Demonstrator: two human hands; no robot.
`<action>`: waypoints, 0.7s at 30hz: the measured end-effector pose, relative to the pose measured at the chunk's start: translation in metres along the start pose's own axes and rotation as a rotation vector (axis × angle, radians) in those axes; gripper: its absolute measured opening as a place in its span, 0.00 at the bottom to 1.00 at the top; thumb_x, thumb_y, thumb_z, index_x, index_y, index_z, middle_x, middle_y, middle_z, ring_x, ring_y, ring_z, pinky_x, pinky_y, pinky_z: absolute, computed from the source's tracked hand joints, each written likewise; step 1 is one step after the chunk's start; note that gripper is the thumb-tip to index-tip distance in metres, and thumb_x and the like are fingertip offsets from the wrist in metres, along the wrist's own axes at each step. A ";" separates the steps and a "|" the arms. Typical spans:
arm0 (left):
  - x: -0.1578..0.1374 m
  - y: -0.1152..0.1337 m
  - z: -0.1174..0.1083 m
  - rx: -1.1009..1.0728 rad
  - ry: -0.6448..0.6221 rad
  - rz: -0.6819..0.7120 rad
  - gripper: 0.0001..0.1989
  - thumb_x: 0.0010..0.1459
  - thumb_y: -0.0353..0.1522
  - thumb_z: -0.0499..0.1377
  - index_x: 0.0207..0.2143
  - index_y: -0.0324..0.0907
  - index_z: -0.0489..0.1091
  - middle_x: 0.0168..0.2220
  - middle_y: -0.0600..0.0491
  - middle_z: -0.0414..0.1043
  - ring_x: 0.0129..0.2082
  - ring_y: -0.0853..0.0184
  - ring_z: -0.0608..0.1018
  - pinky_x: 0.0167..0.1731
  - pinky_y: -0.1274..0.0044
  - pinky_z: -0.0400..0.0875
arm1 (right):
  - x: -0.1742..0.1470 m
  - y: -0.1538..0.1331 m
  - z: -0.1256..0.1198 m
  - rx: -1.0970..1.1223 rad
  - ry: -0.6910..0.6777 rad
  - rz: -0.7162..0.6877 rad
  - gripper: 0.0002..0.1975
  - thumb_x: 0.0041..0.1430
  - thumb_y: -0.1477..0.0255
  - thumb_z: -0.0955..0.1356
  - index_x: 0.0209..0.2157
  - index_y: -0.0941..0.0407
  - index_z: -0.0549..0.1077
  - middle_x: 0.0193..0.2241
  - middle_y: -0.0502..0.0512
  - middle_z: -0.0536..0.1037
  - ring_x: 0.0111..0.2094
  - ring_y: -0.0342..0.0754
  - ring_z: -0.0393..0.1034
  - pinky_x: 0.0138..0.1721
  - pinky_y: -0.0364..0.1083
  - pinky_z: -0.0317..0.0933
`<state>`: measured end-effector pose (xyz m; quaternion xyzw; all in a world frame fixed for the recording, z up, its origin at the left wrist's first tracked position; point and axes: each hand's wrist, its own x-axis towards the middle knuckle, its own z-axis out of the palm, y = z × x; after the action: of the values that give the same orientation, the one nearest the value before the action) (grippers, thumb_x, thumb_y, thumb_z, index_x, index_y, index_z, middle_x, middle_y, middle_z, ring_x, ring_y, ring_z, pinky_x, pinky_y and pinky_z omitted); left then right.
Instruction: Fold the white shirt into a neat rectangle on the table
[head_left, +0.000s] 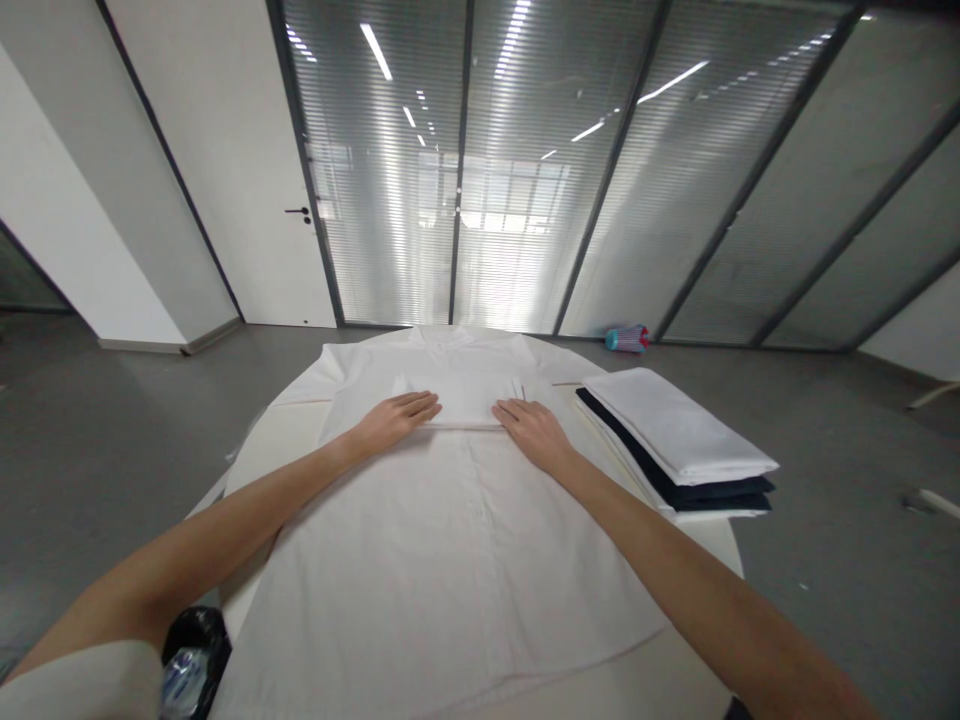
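Observation:
A white shirt [420, 540] lies spread over the table, its collar end at the far edge and its hem toward me. On its upper part rests a flat white folded piece [469, 403] with a straight near edge; whether it belongs to the shirt I cannot tell. My left hand [401, 418] lies flat on the left of this piece, fingers stretched out and pointing right. Opposite it, my right hand [534, 430] rests palm down at the right end, fingers extended. Neither hand grips anything. Beside my right forearm sits a stack of folded white and dark garments [675, 430].
The pale round table [709, 590] shows around the shirt. A black-lined bin [196, 640] with plastic inside stands low at the left. Near the glass partition [517, 200], a blue-and-red striped object [627, 339] lies on the floor. A white door [225, 160] is at the back left.

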<state>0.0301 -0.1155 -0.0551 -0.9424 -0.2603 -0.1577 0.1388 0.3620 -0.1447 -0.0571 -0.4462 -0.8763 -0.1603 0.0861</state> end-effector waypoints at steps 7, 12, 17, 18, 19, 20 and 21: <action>0.010 0.005 0.002 0.042 -0.012 -0.073 0.26 0.67 0.23 0.47 0.66 0.38 0.57 0.65 0.40 0.62 0.67 0.58 0.63 0.65 0.64 0.59 | 0.007 0.001 -0.001 0.004 -0.005 0.057 0.34 0.64 0.85 0.56 0.70 0.51 0.55 0.67 0.59 0.60 0.66 0.57 0.57 0.61 0.56 0.58; 0.008 0.003 -0.001 -0.009 -0.083 -0.072 0.26 0.64 0.23 0.48 0.65 0.36 0.60 0.65 0.40 0.63 0.67 0.59 0.63 0.65 0.65 0.60 | 0.003 -0.002 -0.006 0.030 -0.060 0.015 0.28 0.65 0.82 0.57 0.65 0.55 0.64 0.65 0.58 0.64 0.66 0.55 0.56 0.65 0.57 0.50; 0.026 0.003 -0.018 -0.115 -0.129 -0.215 0.20 0.62 0.31 0.52 0.55 0.43 0.71 0.59 0.48 0.71 0.63 0.58 0.69 0.63 0.66 0.63 | 0.025 -0.019 -0.027 0.107 -0.050 0.141 0.23 0.66 0.72 0.59 0.59 0.57 0.71 0.61 0.59 0.70 0.66 0.59 0.53 0.66 0.60 0.41; 0.035 0.003 -0.018 -0.121 -0.101 -0.272 0.20 0.63 0.31 0.50 0.54 0.43 0.72 0.58 0.49 0.73 0.63 0.58 0.68 0.62 0.66 0.63 | 0.038 -0.025 -0.030 0.126 -0.030 0.180 0.23 0.67 0.73 0.57 0.59 0.57 0.71 0.61 0.59 0.70 0.66 0.57 0.52 0.67 0.58 0.41; 0.044 0.004 -0.016 -0.114 -0.069 -0.325 0.20 0.64 0.30 0.48 0.55 0.43 0.72 0.58 0.49 0.73 0.64 0.59 0.67 0.63 0.66 0.62 | 0.053 -0.031 -0.031 0.149 -0.013 0.208 0.24 0.68 0.73 0.56 0.60 0.58 0.70 0.62 0.58 0.69 0.67 0.55 0.52 0.66 0.55 0.42; 0.054 0.004 -0.011 -0.095 -0.039 -0.370 0.22 0.65 0.29 0.47 0.57 0.42 0.70 0.59 0.47 0.71 0.66 0.58 0.65 0.63 0.65 0.60 | 0.068 -0.038 -0.029 0.169 0.007 0.219 0.25 0.68 0.73 0.55 0.62 0.59 0.67 0.64 0.59 0.66 0.67 0.54 0.51 0.66 0.54 0.43; 0.062 0.004 -0.005 -0.069 -0.020 -0.405 0.23 0.65 0.30 0.47 0.59 0.40 0.68 0.61 0.46 0.68 0.67 0.57 0.62 0.64 0.64 0.58 | 0.082 -0.043 -0.026 0.185 0.018 0.225 0.26 0.69 0.71 0.54 0.65 0.60 0.64 0.66 0.60 0.63 0.68 0.54 0.49 0.66 0.53 0.43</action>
<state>0.0819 -0.0930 -0.0285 -0.8765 -0.4404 -0.1817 0.0694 0.2788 -0.1155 -0.0176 -0.5301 -0.8311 -0.0719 0.1520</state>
